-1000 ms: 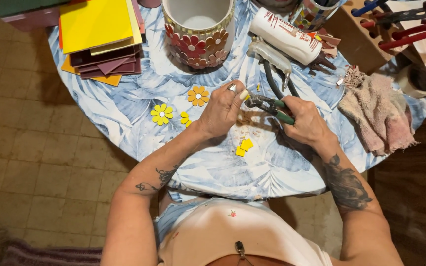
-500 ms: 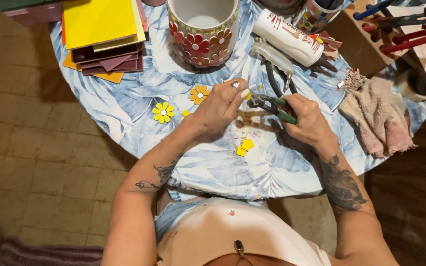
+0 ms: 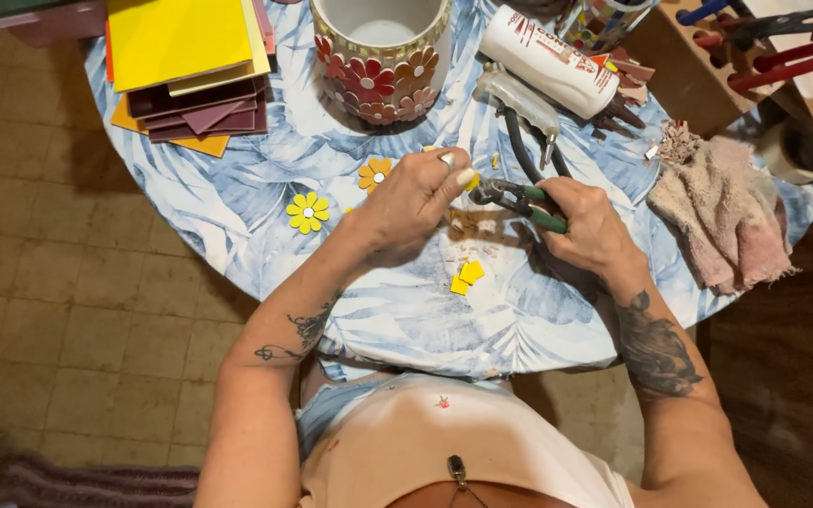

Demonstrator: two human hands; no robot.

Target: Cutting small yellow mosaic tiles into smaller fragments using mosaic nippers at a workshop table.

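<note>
My left hand point(image 3: 416, 202) pinches a small yellow tile piece point(image 3: 473, 180) at its fingertips, above the round table with a blue leaf-print cloth point(image 3: 237, 202). My right hand point(image 3: 587, 221) grips green-handled tile nippers point(image 3: 518, 199), whose jaws meet the yellow piece. Below the hands lie cut yellow tile pieces point(image 3: 466, 276) and small crumbs. A yellow tile flower point(image 3: 308, 213) and an orange tile flower point(image 3: 374, 174) lie to the left of my left hand.
A white pot with a flower mosaic point(image 3: 380, 56) stands at the back. Stacked yellow and maroon tile sheets point(image 3: 185, 66) lie back left. A white tube point(image 3: 548, 61), a pink rag point(image 3: 722, 212) and red-handled pliers point(image 3: 783, 52) are to the right. Tiled floor lies left.
Both hands stay together over the table's middle, shifting only slightly; the nippers remain at the yellow piece.
</note>
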